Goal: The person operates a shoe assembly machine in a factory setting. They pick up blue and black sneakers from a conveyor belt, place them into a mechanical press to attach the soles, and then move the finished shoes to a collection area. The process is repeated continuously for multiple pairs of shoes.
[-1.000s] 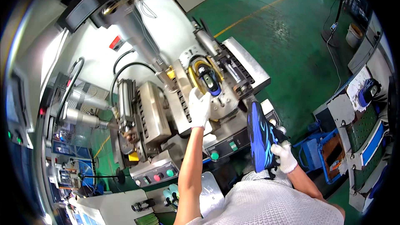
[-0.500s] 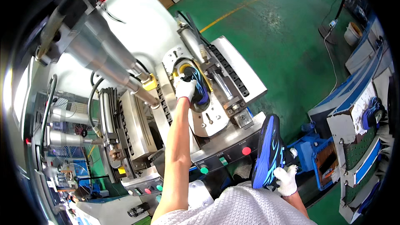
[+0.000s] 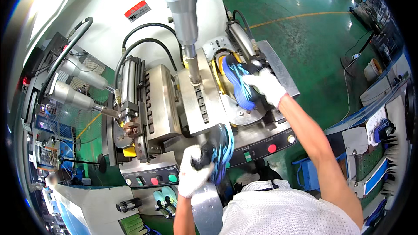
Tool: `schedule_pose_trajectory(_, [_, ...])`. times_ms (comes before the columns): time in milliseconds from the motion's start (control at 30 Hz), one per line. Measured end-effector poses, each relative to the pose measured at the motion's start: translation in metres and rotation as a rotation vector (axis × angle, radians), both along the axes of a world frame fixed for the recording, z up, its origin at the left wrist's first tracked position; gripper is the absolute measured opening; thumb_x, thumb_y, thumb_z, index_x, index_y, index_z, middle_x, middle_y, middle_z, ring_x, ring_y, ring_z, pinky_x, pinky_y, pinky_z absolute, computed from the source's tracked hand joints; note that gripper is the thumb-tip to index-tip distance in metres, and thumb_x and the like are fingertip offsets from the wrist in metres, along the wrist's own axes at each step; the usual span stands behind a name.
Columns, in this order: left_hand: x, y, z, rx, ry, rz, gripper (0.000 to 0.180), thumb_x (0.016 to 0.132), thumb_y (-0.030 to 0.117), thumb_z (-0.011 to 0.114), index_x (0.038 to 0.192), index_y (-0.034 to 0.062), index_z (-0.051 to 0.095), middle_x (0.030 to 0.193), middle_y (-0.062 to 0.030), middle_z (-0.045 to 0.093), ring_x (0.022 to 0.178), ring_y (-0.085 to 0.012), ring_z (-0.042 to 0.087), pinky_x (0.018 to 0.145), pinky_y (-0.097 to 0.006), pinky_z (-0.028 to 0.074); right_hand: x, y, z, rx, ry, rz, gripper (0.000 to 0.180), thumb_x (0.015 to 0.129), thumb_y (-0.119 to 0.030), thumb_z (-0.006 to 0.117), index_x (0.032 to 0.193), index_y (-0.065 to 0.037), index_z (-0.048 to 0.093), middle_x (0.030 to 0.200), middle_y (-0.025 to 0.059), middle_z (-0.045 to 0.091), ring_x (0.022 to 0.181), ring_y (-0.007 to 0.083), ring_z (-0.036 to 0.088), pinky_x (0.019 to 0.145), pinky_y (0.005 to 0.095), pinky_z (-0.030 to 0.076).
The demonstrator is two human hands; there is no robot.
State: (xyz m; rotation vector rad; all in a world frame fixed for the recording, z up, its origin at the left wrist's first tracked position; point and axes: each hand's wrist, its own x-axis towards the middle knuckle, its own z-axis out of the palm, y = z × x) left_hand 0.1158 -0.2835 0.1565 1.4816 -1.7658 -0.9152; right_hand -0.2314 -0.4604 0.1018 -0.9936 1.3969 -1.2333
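Note:
Both hands wear white knit gloves. Closed round a black and blue sneaker (image 3: 222, 152), my left hand (image 3: 193, 172) holds it in front of the press, near the control panel; motion blurs it somewhat. My right hand (image 3: 265, 87) grips a second sneaker (image 3: 237, 82), black with a blue-purple sole, over the right station of the press. That shoe is tilted with its sole toward the left. Under it lies the metal bed (image 3: 244, 117) with a yellow-edged cavity (image 3: 217, 78), partly covered by the shoe.
A steel ram (image 3: 189, 61) hangs left of the right station. The left station (image 3: 161, 104) has cylinders and hoses. Along the front runs a panel with a red button (image 3: 272, 148) and a green button (image 3: 173, 177). Light-green shoe forms (image 3: 165, 200) lie lower left; a blue crate (image 3: 307, 174) stands right.
My left hand has drawn a sneaker out of the right station toward me. My right hand has carried the other sneaker from beside my body up over that station. The view has turned.

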Motion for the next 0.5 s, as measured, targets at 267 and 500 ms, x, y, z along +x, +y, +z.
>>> schedule_pose_trajectory(267, [0.116, 0.218, -0.121, 0.516, -0.295, 0.543, 0.07, 0.07, 0.016, 0.088, 0.129, 0.0008, 0.053, 0.118, -0.0152, 0.063, 0.107, -0.025, 0.064, 0.096, -0.038, 0.051, 0.068, -0.124, -0.125, -0.047, 0.986, -0.209, 0.032, 0.092, -0.015, 0.056, 0.12, -0.002, 0.057, 0.1, 0.028, 0.071, 0.1, 0.0449, 0.07, 0.083, 0.0525, 0.055])
schedule_pose_trajectory(500, [0.11, 0.28, -0.247, 0.488, -0.398, 0.808, 0.066, 0.079, 0.012, 0.079, 0.137, 0.0, 0.051, 0.129, -0.022, 0.058, 0.12, -0.0386, 0.059, 0.104, -0.045, 0.046, 0.11, -0.109, -0.129, -0.096, 0.997, -0.252, 0.053, 0.088, -0.04, 0.066, 0.123, -0.002, 0.056, 0.105, 0.0257, 0.072, 0.103, 0.0458, 0.069, 0.088, 0.0533, 0.053])
